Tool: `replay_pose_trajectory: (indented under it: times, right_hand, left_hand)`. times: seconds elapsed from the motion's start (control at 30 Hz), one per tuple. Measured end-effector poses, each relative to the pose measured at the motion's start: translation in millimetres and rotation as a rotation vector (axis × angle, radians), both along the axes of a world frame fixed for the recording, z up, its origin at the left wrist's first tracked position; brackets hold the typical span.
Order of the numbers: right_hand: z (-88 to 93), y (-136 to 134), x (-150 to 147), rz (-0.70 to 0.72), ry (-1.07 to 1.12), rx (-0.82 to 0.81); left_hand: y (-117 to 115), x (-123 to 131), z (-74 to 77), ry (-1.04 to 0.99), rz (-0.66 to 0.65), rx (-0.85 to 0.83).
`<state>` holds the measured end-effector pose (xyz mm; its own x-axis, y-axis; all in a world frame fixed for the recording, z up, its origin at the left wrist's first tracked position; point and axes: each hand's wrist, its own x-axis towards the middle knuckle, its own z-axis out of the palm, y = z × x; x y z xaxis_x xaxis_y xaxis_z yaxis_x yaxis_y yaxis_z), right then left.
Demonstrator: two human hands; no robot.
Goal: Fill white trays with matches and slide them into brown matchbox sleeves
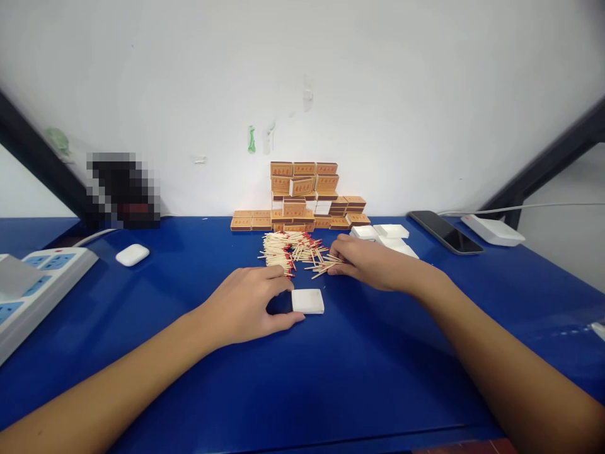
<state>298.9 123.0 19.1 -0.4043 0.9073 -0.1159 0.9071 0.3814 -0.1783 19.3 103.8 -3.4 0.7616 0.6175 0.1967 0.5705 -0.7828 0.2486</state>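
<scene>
A small white matchbox tray lies on the blue table in front of me. My left hand holds it at its left end, thumb by the near edge and fingers by the far corner. Beyond it spreads a loose pile of red-tipped matches. My right hand is closed at the pile's right side, fingers pinched on several matches that stick out to the left. Some fingertips of this hand are hidden. More white trays sit just behind my right hand.
Orange matchboxes are stacked against the white wall. To the right are a black phone, a white box-shaped device and a cable. On the left lie a white earbud case and a power strip with blue sockets.
</scene>
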Motion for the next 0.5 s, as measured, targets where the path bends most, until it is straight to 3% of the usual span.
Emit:
replay_pose_trajectory:
  times: [0.27, 0.5]
  right_hand:
    - [-1.5, 4.2, 10.0, 0.023, 0.043, 0.031]
    - [7.6, -4.2, 7.7, -0.011, 0.177, 0.072]
  left_hand:
    - [0.1, -1.2, -1.0, -0.006, -0.01, -0.003]
    - [0.3, -0.6, -2.2, -0.027, 0.009, 0.014]
